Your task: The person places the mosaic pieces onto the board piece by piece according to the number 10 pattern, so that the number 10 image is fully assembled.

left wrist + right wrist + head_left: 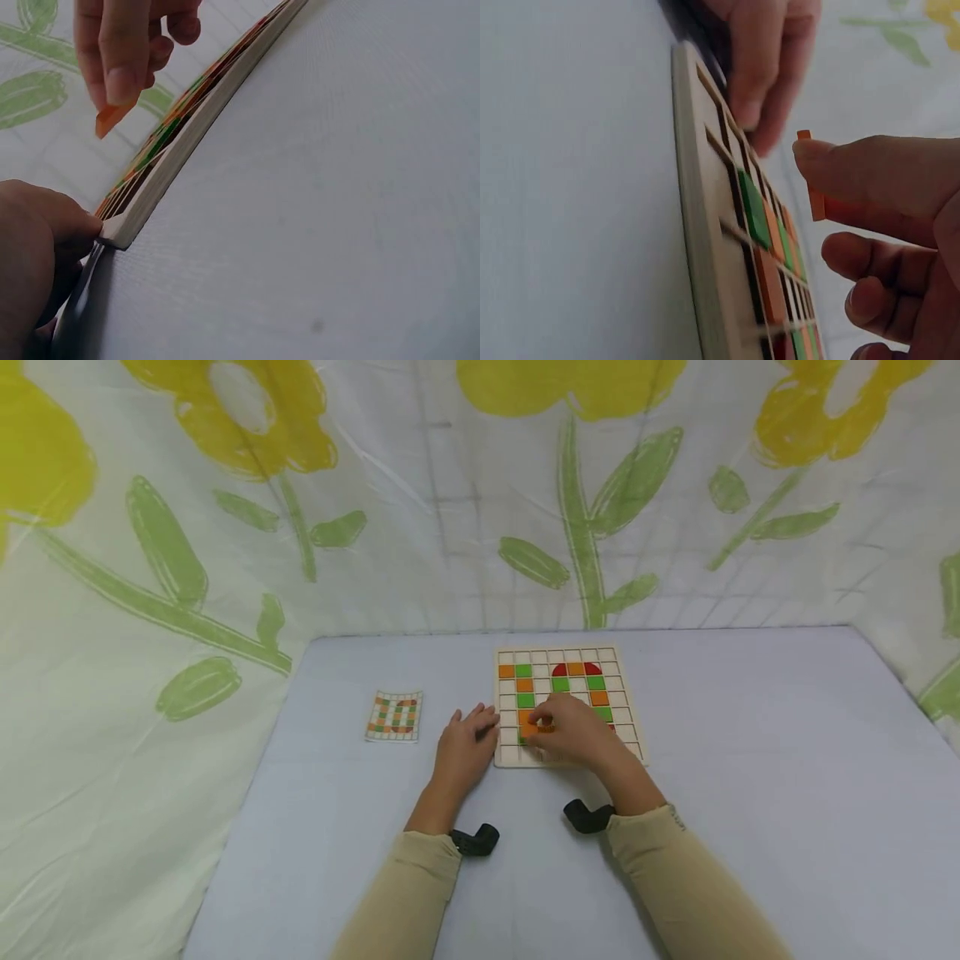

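My right hand (576, 731) pinches a thin orange square tile (817, 204) between thumb and fingertips. It holds the tile over the lower left part of a wooden grid board (633, 727). In the left wrist view, a gap shows between the orange tile (112, 118) and the board. Relaxed fingers of my left hand (467, 747) rest at the board's left edge. Green, orange and red pieces sit in the grid, among them a green tile (753, 208) near the front edge. My right hand covers part of the pattern in the head view.
Left of the board lies a small pattern card (393, 717) with a coloured grid printed on it. A white cloth covers the table (750, 827). Behind it hangs a curtain (420, 527) with yellow flowers. Each wrist wears a black camera mount (480, 841).
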The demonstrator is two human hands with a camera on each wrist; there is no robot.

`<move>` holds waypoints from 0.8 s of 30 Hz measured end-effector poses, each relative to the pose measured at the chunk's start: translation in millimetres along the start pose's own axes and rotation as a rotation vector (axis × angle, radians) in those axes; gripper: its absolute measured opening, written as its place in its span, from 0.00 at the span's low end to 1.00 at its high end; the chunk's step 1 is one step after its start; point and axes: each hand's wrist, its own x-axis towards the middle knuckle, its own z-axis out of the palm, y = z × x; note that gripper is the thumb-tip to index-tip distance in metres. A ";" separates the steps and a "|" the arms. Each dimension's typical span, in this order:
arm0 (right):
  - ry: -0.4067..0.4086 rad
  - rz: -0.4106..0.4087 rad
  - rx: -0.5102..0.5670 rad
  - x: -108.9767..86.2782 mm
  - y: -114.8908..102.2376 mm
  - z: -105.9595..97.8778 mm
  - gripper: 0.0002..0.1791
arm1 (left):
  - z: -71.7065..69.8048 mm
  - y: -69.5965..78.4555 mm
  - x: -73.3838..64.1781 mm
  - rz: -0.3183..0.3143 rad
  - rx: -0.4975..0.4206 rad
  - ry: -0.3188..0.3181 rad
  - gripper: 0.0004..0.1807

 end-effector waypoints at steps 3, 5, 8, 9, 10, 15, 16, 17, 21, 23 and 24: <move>-0.008 -0.006 -0.026 7.6 -6.6 10.1 0.15 | 0.4 -0.9 0.9 0.005 0.031 -0.028 0.18; -0.013 0.000 -0.045 11.7 -8.9 14.8 0.14 | -0.1 -1.1 0.8 0.019 0.050 -0.044 0.20; -0.027 0.021 -0.063 15.4 -11.7 19.5 0.14 | -1.3 -1.4 0.4 0.059 0.070 -0.065 0.21; -0.031 0.028 -0.065 16.3 -12.5 20.4 0.14 | -1.7 -1.3 0.3 0.072 0.078 -0.074 0.21; -0.035 0.036 -0.070 16.9 -13.1 21.5 0.14 | -2.1 -1.4 0.0 0.083 0.090 -0.085 0.21; -0.020 0.030 -0.101 18.9 -15.7 25.4 0.14 | -3.1 0.1 0.6 0.115 0.143 -0.127 0.22; -0.015 0.026 -0.107 19.0 -16.1 26.1 0.14 | -3.4 0.7 0.4 0.116 0.148 -0.131 0.22; -0.013 0.025 -0.114 19.0 -16.4 26.6 0.14 | -3.7 1.2 0.3 0.120 0.149 -0.129 0.22; -0.009 0.025 -0.135 19.5 -17.6 27.9 0.14 | -4.6 1.8 -0.5 0.125 0.153 -0.124 0.22; -0.007 0.022 -0.139 19.8 -18.0 29.1 0.14 | -4.6 1.0 -1.2 0.128 0.156 -0.120 0.22; -0.007 0.022 -0.140 20.0 -18.2 29.9 0.14 | -4.7 0.7 -1.5 0.126 0.156 -0.120 0.22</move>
